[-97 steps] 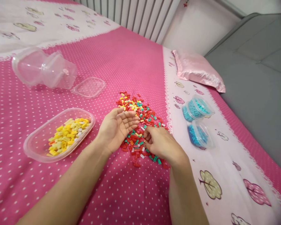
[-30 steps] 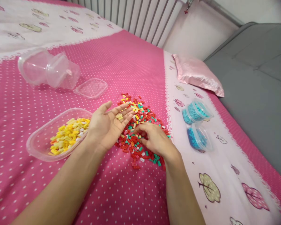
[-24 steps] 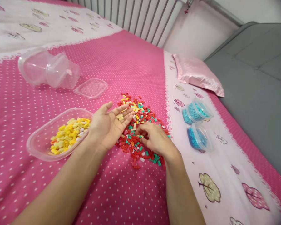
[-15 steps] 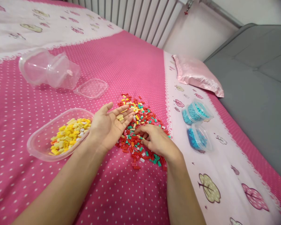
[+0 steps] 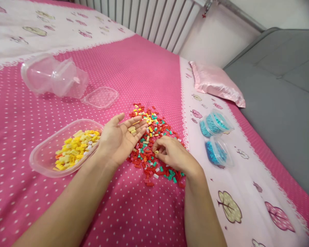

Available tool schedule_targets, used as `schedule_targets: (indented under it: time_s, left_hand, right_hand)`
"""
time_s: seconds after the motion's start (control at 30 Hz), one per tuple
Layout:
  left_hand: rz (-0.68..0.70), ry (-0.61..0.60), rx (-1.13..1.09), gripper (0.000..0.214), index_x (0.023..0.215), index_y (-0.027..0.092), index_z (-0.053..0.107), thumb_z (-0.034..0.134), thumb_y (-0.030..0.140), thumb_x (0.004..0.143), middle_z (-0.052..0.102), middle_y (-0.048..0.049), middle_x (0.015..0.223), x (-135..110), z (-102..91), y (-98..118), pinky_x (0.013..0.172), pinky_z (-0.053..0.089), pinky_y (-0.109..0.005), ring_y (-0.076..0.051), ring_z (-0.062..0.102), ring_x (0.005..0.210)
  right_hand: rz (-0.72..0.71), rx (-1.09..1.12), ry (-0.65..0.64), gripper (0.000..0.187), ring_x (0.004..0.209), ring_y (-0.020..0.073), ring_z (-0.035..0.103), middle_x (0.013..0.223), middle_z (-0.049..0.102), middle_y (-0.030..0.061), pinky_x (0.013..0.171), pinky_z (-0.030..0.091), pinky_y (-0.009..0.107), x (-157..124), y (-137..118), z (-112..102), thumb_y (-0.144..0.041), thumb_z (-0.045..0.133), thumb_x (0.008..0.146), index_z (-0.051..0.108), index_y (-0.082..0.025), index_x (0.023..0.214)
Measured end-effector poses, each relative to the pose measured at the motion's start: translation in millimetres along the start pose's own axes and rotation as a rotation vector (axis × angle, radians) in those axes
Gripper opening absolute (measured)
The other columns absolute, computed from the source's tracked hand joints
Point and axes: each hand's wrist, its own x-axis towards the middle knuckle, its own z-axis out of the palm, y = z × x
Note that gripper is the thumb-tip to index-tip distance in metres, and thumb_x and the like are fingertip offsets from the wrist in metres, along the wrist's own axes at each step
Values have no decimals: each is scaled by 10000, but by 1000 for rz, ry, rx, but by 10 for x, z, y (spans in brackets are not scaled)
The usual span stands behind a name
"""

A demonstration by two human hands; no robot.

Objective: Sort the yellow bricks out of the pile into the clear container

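Observation:
My left hand (image 5: 121, 137) is palm up with its fingers stretched out, holding a few pale yellow toy bricks (image 5: 132, 130) on the palm and fingers. Over the brick pile, my right hand (image 5: 173, 152) pinches one small pale yellow toy brick (image 5: 157, 152) between thumb and finger. The pile (image 5: 144, 156) is mostly red, with green, yellow, pink and white bricks mixed in; part of it lies hidden under my hands. A clear plastic tub (image 5: 42, 156) of mainly yellow bricks (image 5: 77, 149) stands left of my left wrist.
Clear containers (image 5: 54, 77) lie at the back left beside a clear lid (image 5: 101, 97). On the right stand small tubs of turquoise bricks (image 5: 215, 123) and blue bricks (image 5: 216, 152). Farther back are a pink pillow (image 5: 218, 82) and a grey headboard (image 5: 278, 79). Dotted pink bedding (image 5: 139, 212) lies underneath.
My right hand has drawn back slightly to the right and closed on a small pale yellow brick, which now shows at its fingertips. My left hand stays in place.

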Motion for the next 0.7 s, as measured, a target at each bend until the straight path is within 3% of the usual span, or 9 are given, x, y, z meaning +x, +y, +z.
schedule_targets:
  time_s: [0.3, 0.5, 0.7]
  left_hand:
    - [-26, -6, 12, 318, 953, 82, 589, 346, 266, 861, 639, -145, 840, -7, 12, -10, 746, 551, -274, -184, 631, 828]
    - [-54, -37, 11, 301, 955, 95, 595, 354, 249, 861, 648, -129, 815, -9, 10, -82, 729, 551, -276, -180, 639, 799]
    - [-220, -101, 52, 287, 913, 76, 590, 352, 235, 887, 636, -120, 778, -38, 28, -221, 725, 540, -259, -152, 625, 705]
  right_hand:
    - [-31, 182, 78, 130, 634, 81, 566, 821, 591, 6, 616, 480, 225, -46, -18, -126, -73, 554, 733, 627, -168, 782]
    - [-40, 459, 275, 90, 721, 126, 623, 800, 650, 17, 676, 536, 265, -31, -53, -139, -226, 643, 737, 618, -173, 806]
    - [-80, 614, 448, 148, 801, 140, 645, 869, 665, 21, 750, 552, 288, -22, -149, -107, -262, 678, 743, 611, -198, 857]
